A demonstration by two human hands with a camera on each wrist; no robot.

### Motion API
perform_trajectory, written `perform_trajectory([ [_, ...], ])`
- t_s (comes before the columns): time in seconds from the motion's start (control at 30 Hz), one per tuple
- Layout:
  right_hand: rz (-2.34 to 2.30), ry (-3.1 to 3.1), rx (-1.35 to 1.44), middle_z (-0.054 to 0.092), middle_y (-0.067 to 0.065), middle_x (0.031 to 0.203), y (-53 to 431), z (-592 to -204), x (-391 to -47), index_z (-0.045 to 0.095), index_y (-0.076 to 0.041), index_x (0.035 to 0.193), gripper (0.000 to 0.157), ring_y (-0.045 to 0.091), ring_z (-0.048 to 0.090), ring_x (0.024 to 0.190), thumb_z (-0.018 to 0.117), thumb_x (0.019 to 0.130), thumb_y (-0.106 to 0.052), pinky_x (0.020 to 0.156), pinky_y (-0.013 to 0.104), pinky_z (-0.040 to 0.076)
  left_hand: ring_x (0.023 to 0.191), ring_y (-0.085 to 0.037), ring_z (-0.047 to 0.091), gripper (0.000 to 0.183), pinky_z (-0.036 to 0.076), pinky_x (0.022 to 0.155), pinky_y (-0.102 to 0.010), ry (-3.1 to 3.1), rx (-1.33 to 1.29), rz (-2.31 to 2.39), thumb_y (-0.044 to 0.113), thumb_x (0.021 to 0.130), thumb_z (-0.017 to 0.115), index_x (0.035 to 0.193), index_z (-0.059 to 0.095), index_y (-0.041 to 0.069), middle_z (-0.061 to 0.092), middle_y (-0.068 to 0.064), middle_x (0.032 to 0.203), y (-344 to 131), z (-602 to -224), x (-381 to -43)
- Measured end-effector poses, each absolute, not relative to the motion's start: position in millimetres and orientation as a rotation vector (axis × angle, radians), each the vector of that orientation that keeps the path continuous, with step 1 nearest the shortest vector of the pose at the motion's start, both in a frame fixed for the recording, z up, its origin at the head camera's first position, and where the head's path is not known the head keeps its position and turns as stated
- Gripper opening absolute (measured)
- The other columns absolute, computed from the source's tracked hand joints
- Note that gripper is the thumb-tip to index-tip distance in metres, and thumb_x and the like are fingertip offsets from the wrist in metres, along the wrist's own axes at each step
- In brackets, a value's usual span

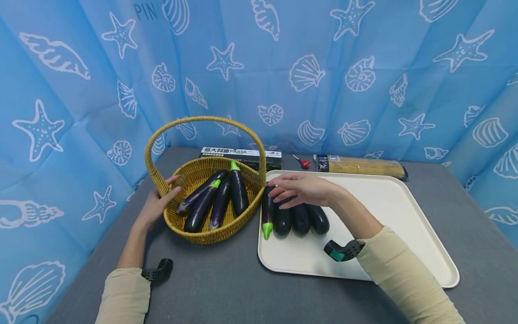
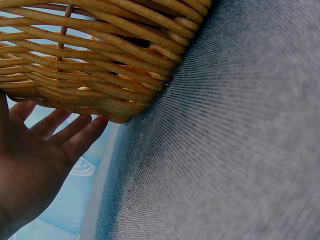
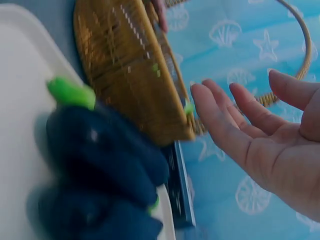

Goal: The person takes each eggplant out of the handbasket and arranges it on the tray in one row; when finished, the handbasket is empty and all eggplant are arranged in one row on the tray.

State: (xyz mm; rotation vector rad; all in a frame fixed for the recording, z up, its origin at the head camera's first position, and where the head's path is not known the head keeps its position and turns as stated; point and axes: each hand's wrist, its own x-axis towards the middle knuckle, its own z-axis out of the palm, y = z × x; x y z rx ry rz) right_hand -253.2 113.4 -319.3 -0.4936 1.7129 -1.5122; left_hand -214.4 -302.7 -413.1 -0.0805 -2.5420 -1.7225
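Observation:
A woven basket (image 1: 220, 234) with a tall arched handle holds several dark purple eggplants (image 1: 239, 193), some with green stem ends showing. At its left side my left hand (image 1: 155, 205) has the thumb over the rim. In the left wrist view, that hand's fingers (image 2: 82, 135) touch the outer wicker wall. More eggplants (image 1: 300, 219) lie side by side at the left end of a white tray (image 1: 372, 198); the leftmost has its green stem end toward me. Just above them hovers my right hand (image 1: 307, 189), fingers loosely extended, holding nothing.
Behind the basket stands a black and white pasta box (image 1: 271, 160). A red-wrapped lollipop (image 1: 303, 163) and a pack of spaghetti (image 1: 362, 166) lie behind the tray. A blue curtain (image 1: 251, 85) with white shell prints hangs along the grey table's (image 1: 210, 283) far edge.

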Motion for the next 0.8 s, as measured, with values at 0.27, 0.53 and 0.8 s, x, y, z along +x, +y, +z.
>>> perform_trajectory([
  [0.27, -1.538, 1.664, -0.535, 0.048, 0.028, 0.131, 68, -314, -248, 0.038, 0.002, 0.142, 0.044, 0.038, 0.047, 0.122, 0.038, 0.105, -0.022, 0.096, 0.046, 0.044, 0.128, -0.043, 0.037, 0.063, 0.032, 0.101, -0.057, -2.547, -0.085, -1.720, 0.038, 0.099, 0.051, 0.151, 0.029, 0.009, 0.027, -0.026, 0.149, -302, -412, -214],
  [0.53, -1.621, 1.773, -0.403, 0.054, 0.022, 0.127, 28, -320, -254, 0.041, -0.002, 0.141, 0.044, 0.031, 0.052, 0.116, 0.044, 0.104, -0.024, 0.100, 0.046, 0.040, 0.124, -0.042, 0.039, 0.063, 0.034, 0.099, -0.056, -2.549, -0.067, -1.714, 0.038, 0.098, 0.052, 0.151, 0.030, 0.011, 0.031, -0.028, 0.145, -302, -413, -214],
  [0.8, -1.652, 1.901, -0.318, 0.059, 0.015, 0.118, -1, -326, -263, 0.047, -0.004, 0.137, 0.044, 0.027, 0.056, 0.109, 0.049, 0.101, -0.030, 0.104, 0.045, 0.034, 0.124, -0.041, 0.040, 0.063, 0.034, 0.099, -0.055, -2.548, -0.066, -1.709, 0.038, 0.098, 0.052, 0.151, 0.030, 0.012, 0.032, -0.027, 0.145, -303, -413, -214],
])
